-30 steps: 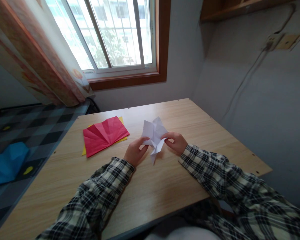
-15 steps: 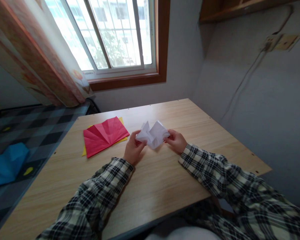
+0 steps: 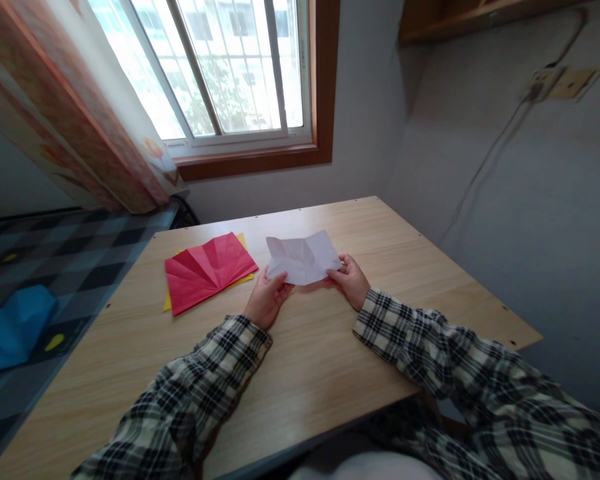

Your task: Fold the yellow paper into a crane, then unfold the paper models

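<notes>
Between my two hands is a creased sheet of white paper [image 3: 304,259], spread wide just above the table. My left hand [image 3: 267,298] pinches its near left corner, thumb on top and fingers beneath. On the opposite side my right hand [image 3: 353,281] grips the near right corner the same way. To the left of my left hand lies a red sheet of paper [image 3: 207,270] with fan-like creases, resting on yellow paper [image 3: 241,239] that shows only at its edges.
A light wooden table [image 3: 300,373] bears the papers. Left of it, a checked cloth surface [image 3: 95,247] holds folded blue paper [image 3: 17,327]. Beyond stand a window [image 3: 230,73] and a patterned curtain [image 3: 95,113]. A cable [image 3: 480,170] runs down the right wall.
The white paper has opened out from a bunched, folded shape into a wider, flatter sheet. Both hands still hold its sides and have shifted only slightly.
</notes>
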The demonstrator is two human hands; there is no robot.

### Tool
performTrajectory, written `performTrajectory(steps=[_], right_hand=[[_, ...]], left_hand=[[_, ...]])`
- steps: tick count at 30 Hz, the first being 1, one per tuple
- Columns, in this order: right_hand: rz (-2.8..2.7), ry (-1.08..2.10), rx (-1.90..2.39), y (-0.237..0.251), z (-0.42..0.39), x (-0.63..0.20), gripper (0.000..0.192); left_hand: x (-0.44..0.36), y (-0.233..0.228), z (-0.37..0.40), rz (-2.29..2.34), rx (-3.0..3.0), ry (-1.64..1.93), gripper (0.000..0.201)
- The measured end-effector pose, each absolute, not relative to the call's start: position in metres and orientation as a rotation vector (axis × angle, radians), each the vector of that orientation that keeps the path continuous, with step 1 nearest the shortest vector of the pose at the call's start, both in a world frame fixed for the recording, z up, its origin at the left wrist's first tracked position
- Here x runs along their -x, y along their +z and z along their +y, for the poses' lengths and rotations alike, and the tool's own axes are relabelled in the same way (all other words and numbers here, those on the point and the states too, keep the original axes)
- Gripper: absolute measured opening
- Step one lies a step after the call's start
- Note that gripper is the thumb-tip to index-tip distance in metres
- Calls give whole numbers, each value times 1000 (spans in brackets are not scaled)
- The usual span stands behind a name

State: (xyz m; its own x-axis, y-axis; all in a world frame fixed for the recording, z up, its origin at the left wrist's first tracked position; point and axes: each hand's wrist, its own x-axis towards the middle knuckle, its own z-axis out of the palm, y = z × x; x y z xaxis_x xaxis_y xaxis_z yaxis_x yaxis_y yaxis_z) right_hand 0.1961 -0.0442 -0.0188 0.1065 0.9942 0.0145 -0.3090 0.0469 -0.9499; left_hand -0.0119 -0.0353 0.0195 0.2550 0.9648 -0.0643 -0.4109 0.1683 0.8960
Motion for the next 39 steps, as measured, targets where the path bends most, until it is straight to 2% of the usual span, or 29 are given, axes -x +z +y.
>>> performTrajectory(steps=[4,8,15,21,30,39], right_hand=[[-816,1257,980,-16,-45,-193,49],[-774,1216,979,-14,-47,-187,48],[-801,1181,957,-12,-50,-176,45],[-808,1177,961,-12,-49,-175,44],[-848,1123,981,-11,-51,-174,42],[-936,1042,940,-10,-53,-169,45]], left_hand=[[12,22,-33,761,-682,1145,32],[11,21,-32,788,-570,1130,23],[5,22,-42,779,-804,1065,24],[3,20,-41,808,-812,1104,33],[3,13,-36,910,-865,1202,34],[5,11,-38,931,-1206,1154,43]])
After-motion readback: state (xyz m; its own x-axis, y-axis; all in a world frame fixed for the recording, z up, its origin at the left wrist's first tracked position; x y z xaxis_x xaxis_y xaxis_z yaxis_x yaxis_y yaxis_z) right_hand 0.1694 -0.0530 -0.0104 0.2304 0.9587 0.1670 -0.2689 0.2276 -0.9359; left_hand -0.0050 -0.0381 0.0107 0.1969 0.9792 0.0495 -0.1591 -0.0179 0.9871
